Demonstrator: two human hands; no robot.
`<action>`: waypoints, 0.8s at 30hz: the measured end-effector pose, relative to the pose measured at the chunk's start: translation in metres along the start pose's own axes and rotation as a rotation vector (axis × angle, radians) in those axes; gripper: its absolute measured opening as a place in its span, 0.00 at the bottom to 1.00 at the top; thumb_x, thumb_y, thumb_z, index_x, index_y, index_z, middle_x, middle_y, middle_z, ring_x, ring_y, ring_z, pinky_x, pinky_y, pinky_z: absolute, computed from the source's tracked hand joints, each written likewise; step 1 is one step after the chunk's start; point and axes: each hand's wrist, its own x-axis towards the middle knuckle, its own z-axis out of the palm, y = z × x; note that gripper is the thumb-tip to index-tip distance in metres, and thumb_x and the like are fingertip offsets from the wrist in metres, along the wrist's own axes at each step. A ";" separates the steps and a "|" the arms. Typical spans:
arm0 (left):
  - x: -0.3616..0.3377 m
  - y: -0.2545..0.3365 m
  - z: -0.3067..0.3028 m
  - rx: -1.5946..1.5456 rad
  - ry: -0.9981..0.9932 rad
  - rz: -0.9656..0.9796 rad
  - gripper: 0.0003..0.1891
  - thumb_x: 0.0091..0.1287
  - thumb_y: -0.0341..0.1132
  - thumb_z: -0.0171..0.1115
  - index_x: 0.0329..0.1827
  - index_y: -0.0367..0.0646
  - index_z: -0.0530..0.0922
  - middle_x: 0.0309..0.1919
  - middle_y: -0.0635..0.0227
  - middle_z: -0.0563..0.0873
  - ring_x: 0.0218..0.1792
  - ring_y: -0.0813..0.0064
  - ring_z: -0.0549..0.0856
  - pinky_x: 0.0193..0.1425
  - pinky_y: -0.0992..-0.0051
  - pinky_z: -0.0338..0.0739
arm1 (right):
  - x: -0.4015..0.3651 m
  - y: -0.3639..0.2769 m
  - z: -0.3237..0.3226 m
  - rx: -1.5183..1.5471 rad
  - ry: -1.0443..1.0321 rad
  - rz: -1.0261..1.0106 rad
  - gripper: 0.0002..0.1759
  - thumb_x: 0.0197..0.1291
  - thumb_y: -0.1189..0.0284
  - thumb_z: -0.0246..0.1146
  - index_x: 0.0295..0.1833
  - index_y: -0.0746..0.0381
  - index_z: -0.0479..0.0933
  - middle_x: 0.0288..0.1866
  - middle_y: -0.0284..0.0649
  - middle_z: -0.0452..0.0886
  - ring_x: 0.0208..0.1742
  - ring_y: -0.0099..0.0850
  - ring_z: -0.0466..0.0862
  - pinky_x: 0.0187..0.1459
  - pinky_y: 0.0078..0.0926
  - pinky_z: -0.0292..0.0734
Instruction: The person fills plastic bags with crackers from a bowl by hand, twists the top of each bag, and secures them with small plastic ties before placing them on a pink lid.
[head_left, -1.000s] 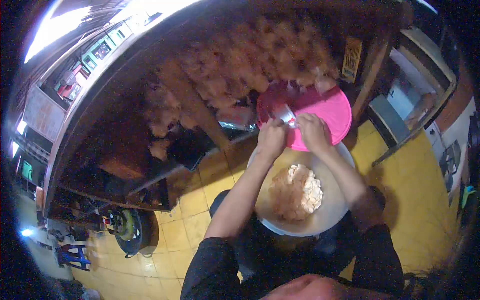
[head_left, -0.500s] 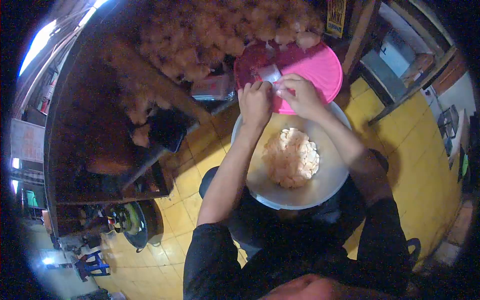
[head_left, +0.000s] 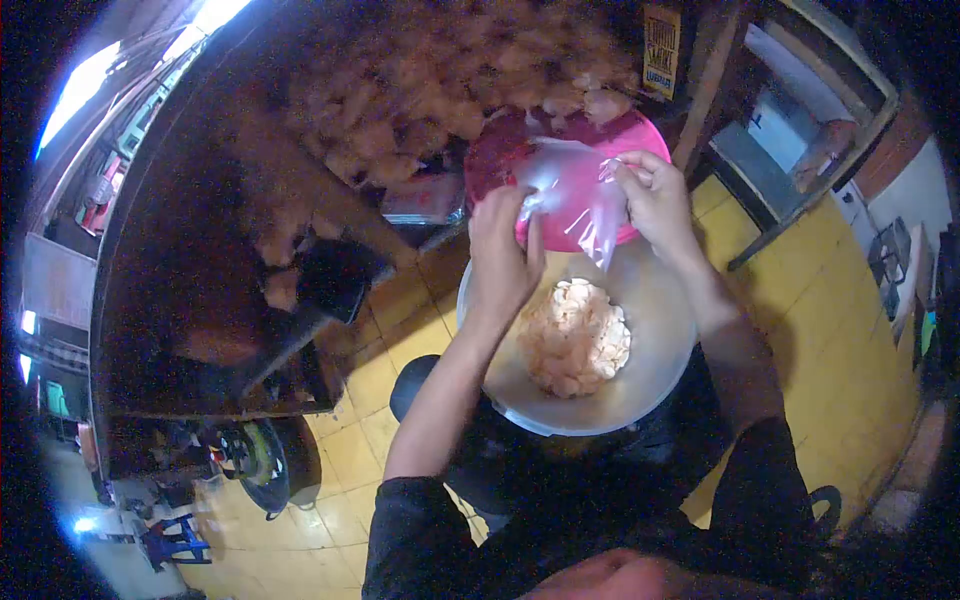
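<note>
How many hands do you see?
2: the left hand at the left side of the clear plastic, the right hand at its right. Others may be hidden in shadow.

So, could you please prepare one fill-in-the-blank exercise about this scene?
The left hand and right hand hold a clear ____ bag.
The round disc beyond the bowl is coloured ____.
Of these two, pale pieces lie in the ____.
The floor tiles are coloured ____.

Missing words: plastic, pink, bowl, yellow.
</note>
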 end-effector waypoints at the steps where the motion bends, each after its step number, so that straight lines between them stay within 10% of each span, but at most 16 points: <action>1: -0.004 0.014 -0.005 -0.002 -0.005 0.009 0.16 0.56 0.29 0.67 0.48 0.39 0.78 0.38 0.57 0.82 0.38 0.56 0.81 0.44 0.60 0.74 | -0.001 0.001 0.002 0.005 0.010 -0.001 0.07 0.67 0.73 0.60 0.46 0.66 0.79 0.34 0.39 0.85 0.27 0.23 0.82 0.26 0.18 0.75; 7: -0.023 0.058 -0.004 -0.269 -0.297 -0.169 0.12 0.62 0.33 0.67 0.44 0.36 0.79 0.33 0.58 0.83 0.31 0.65 0.81 0.36 0.69 0.74 | -0.006 0.009 0.020 -0.022 0.006 -0.053 0.08 0.66 0.72 0.62 0.44 0.67 0.79 0.31 0.39 0.85 0.28 0.22 0.82 0.28 0.24 0.76; 13: -0.012 0.043 -0.030 -0.699 -0.374 -0.934 0.06 0.63 0.30 0.68 0.38 0.36 0.85 0.29 0.72 0.86 0.28 0.86 0.79 0.32 0.80 0.71 | -0.011 0.019 0.026 -0.238 0.022 -0.198 0.10 0.61 0.68 0.68 0.42 0.63 0.80 0.28 0.34 0.84 0.27 0.20 0.80 0.29 0.23 0.75; 15: -0.024 0.029 -0.021 -0.909 -0.280 -0.999 0.07 0.61 0.30 0.70 0.40 0.40 0.84 0.30 0.73 0.85 0.27 0.85 0.79 0.31 0.81 0.70 | -0.021 0.017 0.019 -0.229 -0.555 -0.269 0.12 0.57 0.65 0.72 0.39 0.62 0.81 0.26 0.33 0.83 0.27 0.18 0.79 0.28 0.22 0.74; 20: -0.033 0.012 -0.026 -1.180 -0.249 -1.299 0.07 0.65 0.36 0.69 0.36 0.42 0.82 0.26 0.76 0.83 0.24 0.86 0.78 0.27 0.83 0.69 | -0.035 -0.008 0.035 -0.180 -0.723 0.102 0.13 0.59 0.65 0.70 0.31 0.64 0.81 0.24 0.34 0.82 0.24 0.18 0.79 0.26 0.19 0.73; 24: -0.023 0.008 -0.045 -1.111 -0.331 -1.176 0.09 0.69 0.42 0.64 0.37 0.47 0.79 0.30 0.75 0.82 0.33 0.83 0.79 0.36 0.79 0.73 | -0.025 0.014 0.030 -0.268 -0.695 0.107 0.13 0.64 0.69 0.62 0.28 0.65 0.79 0.18 0.34 0.79 0.18 0.22 0.78 0.23 0.20 0.74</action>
